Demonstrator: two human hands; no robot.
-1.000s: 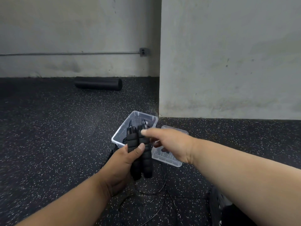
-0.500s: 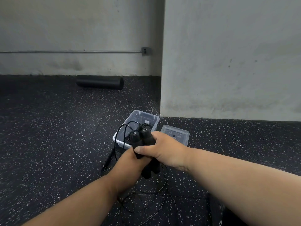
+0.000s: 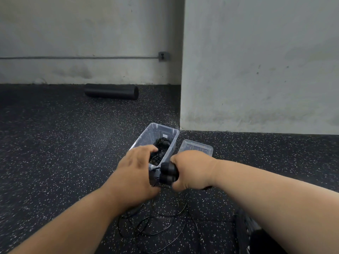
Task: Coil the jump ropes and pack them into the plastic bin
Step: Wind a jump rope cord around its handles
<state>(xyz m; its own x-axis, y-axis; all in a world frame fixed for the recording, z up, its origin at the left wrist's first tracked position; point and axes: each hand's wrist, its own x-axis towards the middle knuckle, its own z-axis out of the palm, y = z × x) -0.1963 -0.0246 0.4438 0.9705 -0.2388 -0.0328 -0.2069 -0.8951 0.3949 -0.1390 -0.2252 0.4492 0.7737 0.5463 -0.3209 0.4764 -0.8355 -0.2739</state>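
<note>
Far back on the floor (image 3: pixel 55 153), close to the wall, a black foam roller (image 3: pixel 111 91) lies on its side, well out of your way. Closer to you, your left hand (image 3: pixel 136 173) reaches over the near left edge of the plastic bin (image 3: pixel 169 132). Its fingers are bent, and it may be on the thin cord by the bin's near wall, but you cannot tell from here if it holds anything. The bin is clear and sits on the floor near the corner of the wall. Inside it is a dark bundle of rope (image 3: pixel 161 143), so some packing looks done already. Just right of your left hand, your right hand (image 3: pixel 190 171) is wrapped tight around two black handles (image 3: pixel 167 173), held side by side. Holding them together like that keeps both ends of one jump rope in one place, so the cord can be looped neatly. That cord (image 3: pixel 156 222) is not coiled yet. It lies in loose, messy loops on the floor below your hands, close to you. Next, you will likely need to gather those loops into a small coil before it can fit in the bin. To the right of the bin, just beside it, the clear lid (image 3: pixel 196 146) rests on the floor, left off so the bin stays open for packing.
</note>
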